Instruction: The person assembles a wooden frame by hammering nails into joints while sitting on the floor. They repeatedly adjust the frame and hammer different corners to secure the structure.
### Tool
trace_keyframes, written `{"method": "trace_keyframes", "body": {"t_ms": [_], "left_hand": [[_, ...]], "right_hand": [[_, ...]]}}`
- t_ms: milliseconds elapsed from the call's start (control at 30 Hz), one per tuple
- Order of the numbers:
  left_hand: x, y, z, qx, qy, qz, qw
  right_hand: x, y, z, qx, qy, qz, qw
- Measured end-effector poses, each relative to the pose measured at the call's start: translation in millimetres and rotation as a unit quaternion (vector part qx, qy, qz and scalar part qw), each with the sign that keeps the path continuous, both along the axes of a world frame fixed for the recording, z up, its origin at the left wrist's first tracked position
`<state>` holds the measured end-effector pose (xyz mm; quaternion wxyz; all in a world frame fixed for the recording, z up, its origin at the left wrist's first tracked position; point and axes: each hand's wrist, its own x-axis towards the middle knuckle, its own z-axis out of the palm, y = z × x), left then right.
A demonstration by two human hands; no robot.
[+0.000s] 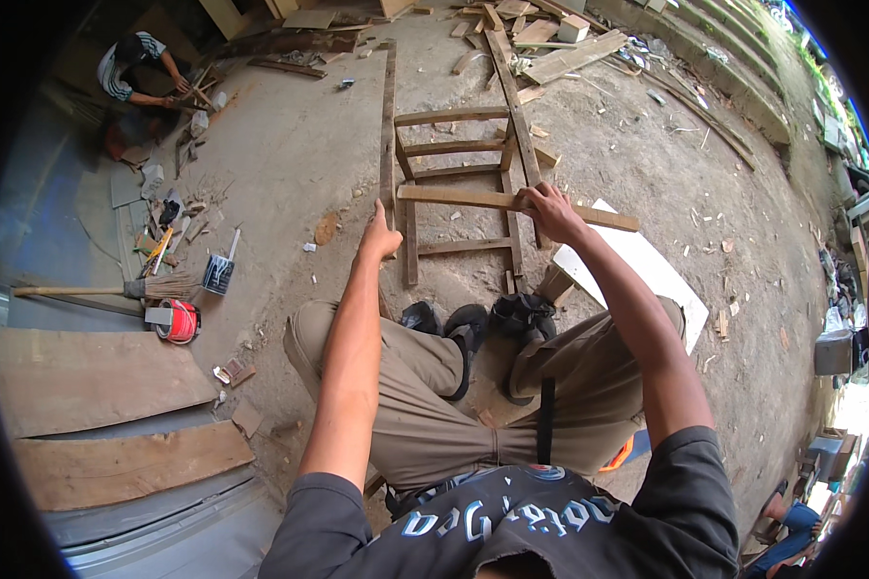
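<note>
A wooden chair frame [454,149] lies on the ground in front of my feet, with two long posts pointing away and several rungs between them. My left hand [381,234] is closed around the near end of its left post [389,125]. A loose-looking wooden strip [454,196] lies crosswise over the frame, its left end against that post. Closed over this strip near the right post is my right hand [549,212]; the strip's other end sticks out to the right. Whether the strip is fastened at the left cannot be seen.
A white board [637,261] lies beside my right knee. Scrap wood [570,58] is heaped at the far right. To the left are a broom [154,287], a red-and-white reel-like thing [176,320] and wide planks [97,376]. Another person [130,72] works at far left.
</note>
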<state>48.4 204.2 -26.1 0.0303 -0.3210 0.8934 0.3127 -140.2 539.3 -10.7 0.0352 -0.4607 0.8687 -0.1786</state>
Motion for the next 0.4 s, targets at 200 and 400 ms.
{"method": "trace_keyframes", "body": {"t_ms": [200, 400], "left_hand": [[-2, 4, 6, 0.074, -0.019, 0.021, 0.997], [-3, -3, -15, 0.098, 0.016, 0.029, 0.995]], "right_hand": [[2, 4, 2, -0.026, -0.025, 0.013, 0.999], [14, -5, 5, 0.018, -0.017, 0.013, 1.0]]}}
